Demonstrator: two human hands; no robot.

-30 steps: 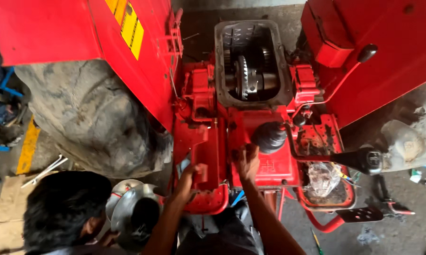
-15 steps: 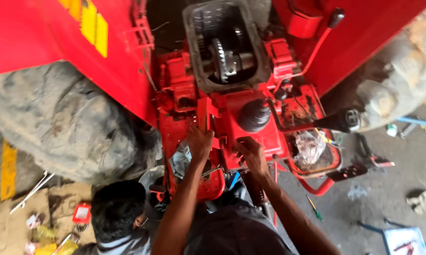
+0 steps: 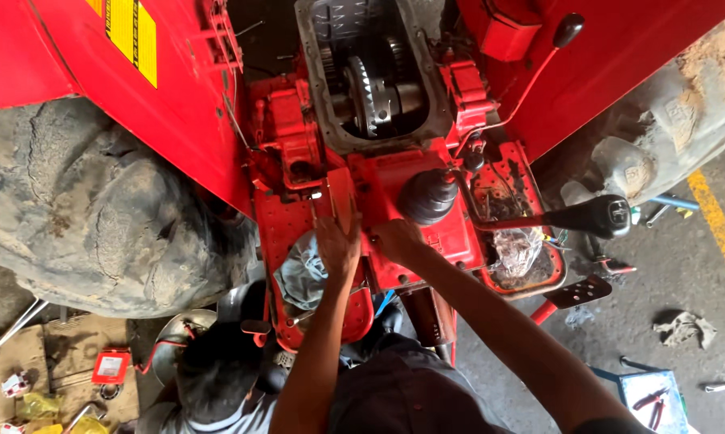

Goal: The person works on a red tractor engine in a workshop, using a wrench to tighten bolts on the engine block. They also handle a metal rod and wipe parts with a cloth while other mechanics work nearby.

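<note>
Head view. The red tractor body (image 3: 427, 217) fills the middle, hemmed in by a large muddy tyre (image 3: 97, 217) on the left and a red fender (image 3: 620, 64) on the right; open floor (image 3: 684, 265) lies only at the right edge. The open gearbox (image 3: 374, 80) sits at the top edge. Left hand (image 3: 338, 245) lies flat on the platform's left half, fingers (image 3: 342, 221) nearly straight and close together, gripping nothing, just beside a grey rag (image 3: 302, 273). Right hand (image 3: 394, 239) is curled against the platform's middle seam below the black rubber boot (image 3: 428, 195); whether it holds anything cannot be told. Another person's head (image 3: 217, 374) is low at left.
</note>
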